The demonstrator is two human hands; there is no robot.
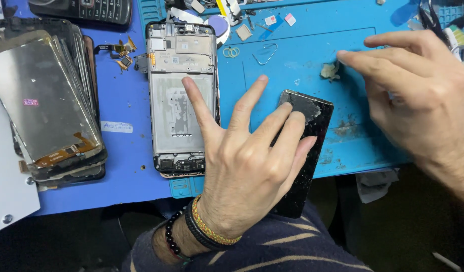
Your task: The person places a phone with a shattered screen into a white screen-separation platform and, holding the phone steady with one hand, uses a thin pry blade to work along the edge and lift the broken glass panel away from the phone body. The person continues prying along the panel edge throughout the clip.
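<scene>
At the lower centre of the frame, the left hand [247, 171] is being held spread, its two outer fingers [287, 126] being pressed flat on the upper end of a dark phone panel [312, 146]; index and middle finger are being lifted clear and splayed wide, so nothing is being gripped, only pinned. The dark phone panel is being kept at the near edge of the blue work mat [302, 65], its lower end being carried past the mat edge toward the lap. Its long axis is running from lower left to upper right at a slight tilt, close to the line of the left forearm. A grey smeared patch is being shown at its upper end, just past the fingertips. The right hand [418, 95] is being held above the mat at the right of the frame, fingers together and pointed left, apart from the panel and nothing seen held; a pale residue scrap [330, 70] is lying just beside its fingertips. The left hand is thus the nearer one. Left of the panel, an opened phone frame [181, 95] is lying upright in the picture, not being touched. At the far left, a stack of screens [45, 100] is being left aside.
</scene>
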